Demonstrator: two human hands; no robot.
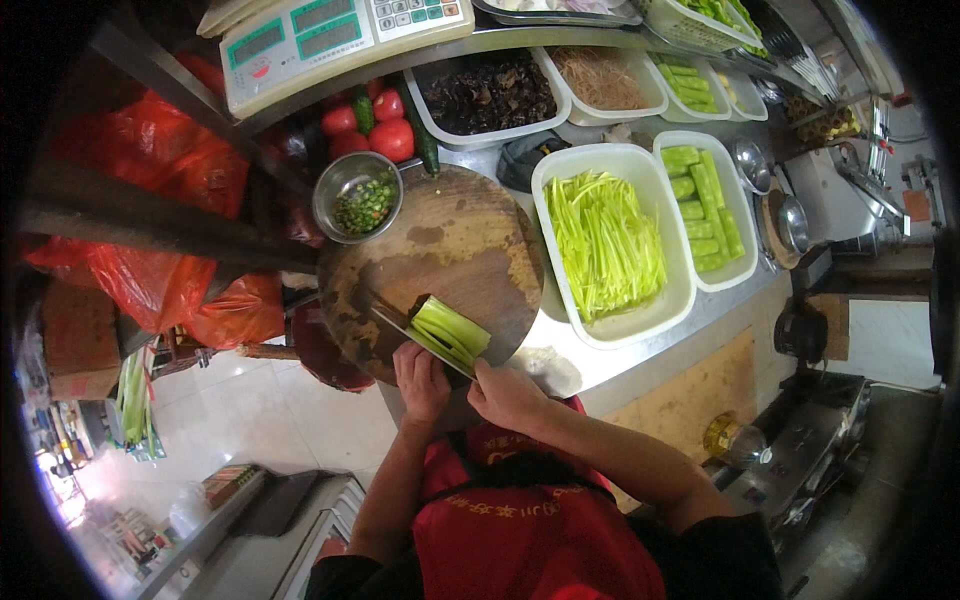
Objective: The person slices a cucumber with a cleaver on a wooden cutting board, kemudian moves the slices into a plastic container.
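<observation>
My right hand (pixel 506 394) grips a kitchen knife (pixel 426 343) at its near end, and the blade slants across the lower part of a round wooden chopping board (pixel 450 217). Along the far side of the blade lie cut lengths of pale green vegetable stem (pixel 454 330), side by side. My left hand (pixel 421 382) is on the near side of the blade, fingers bent against or close to it. Whether those fingers hold anything is hidden. On the board's far left edge sits a steel bowl (pixel 357 196) of chopped green and red peppers.
Right of the board stand a white tub (pixel 613 337) of green shreds and another tub (pixel 739 276) of peeled stem pieces. Behind are a tub (pixel 487 139) of black fungus, tomatoes (pixel 391 139) and cucumbers. A digital scale (pixel 337 45) rests on the shelf above. Red plastic bags (pixel 165 225) hang left.
</observation>
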